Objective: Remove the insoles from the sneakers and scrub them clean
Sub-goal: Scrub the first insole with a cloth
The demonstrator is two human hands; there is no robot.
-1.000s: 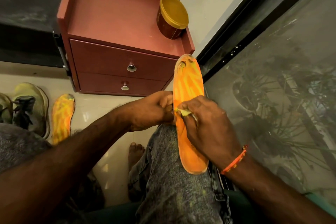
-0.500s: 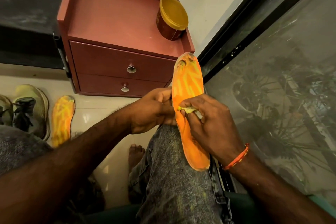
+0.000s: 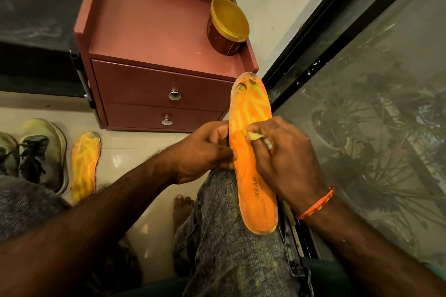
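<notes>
An orange insole (image 3: 251, 113) with yellow streaks rests lengthwise on my right knee, toe end pointing away. My left hand (image 3: 205, 149) grips its left edge at the middle. My right hand (image 3: 284, 149) presses a small pale yellow cloth (image 3: 254, 136) onto the insole's top face. A second orange and yellow insole (image 3: 84, 164) lies flat on the floor at the left. Beside it stand grey and yellow-green sneakers (image 3: 41, 152), partly cut off by the left frame edge.
A dark red two-drawer cabinet (image 3: 154, 31) stands ahead, with a yellow-lidded tub (image 3: 226, 26) on its top. A black-framed glass door (image 3: 362, 79) runs along the right. My bare foot (image 3: 182, 207) rests on the pale tiled floor.
My right hand has slid the cloth up the insole toward the toe end. More of the heel, with printed letters, now shows. The left hand keeps its grip.
</notes>
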